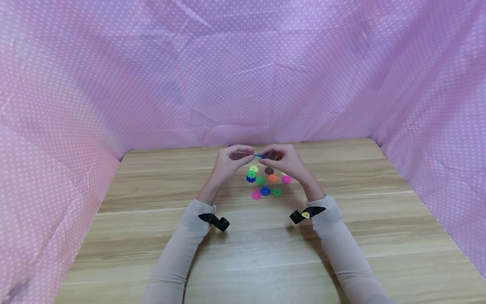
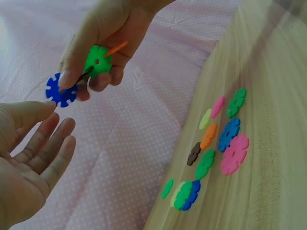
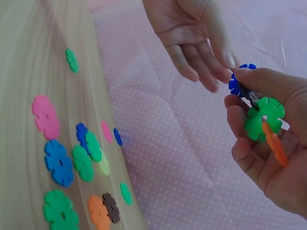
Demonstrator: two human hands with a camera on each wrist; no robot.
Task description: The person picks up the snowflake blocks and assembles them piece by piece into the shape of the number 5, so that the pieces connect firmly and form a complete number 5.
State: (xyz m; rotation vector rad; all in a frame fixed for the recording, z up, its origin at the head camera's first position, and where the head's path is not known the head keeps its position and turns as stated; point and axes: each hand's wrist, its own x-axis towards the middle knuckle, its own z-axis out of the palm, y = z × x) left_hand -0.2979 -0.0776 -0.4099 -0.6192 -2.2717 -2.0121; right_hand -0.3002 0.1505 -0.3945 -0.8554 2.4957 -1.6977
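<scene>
My right hand (image 1: 287, 161) grips a small chain of joined plastic snowflake discs, raised above the far part of the table. At its end, under the right thumb, is a blue disc (image 2: 53, 94). A dark disc (image 3: 248, 96) links it to a green disc (image 3: 273, 112), and an orange disc (image 3: 275, 146) sticks out of the green one toward the palm. Thumb and forefinger of my left hand (image 1: 228, 164) pinch the blue disc's edge from the other side. The left hand's other fingers are spread loosely; its forefinger is hidden in the left wrist view.
Loose snowflake discs lie on the wooden table (image 1: 250, 253) below the hands: pink (image 1: 256, 195), blue (image 1: 265, 191), green (image 1: 277, 193), orange (image 1: 273, 178) and brown (image 1: 269, 170) among them. A dotted pink cloth (image 1: 243, 84) hangs behind the table's far edge and at both sides.
</scene>
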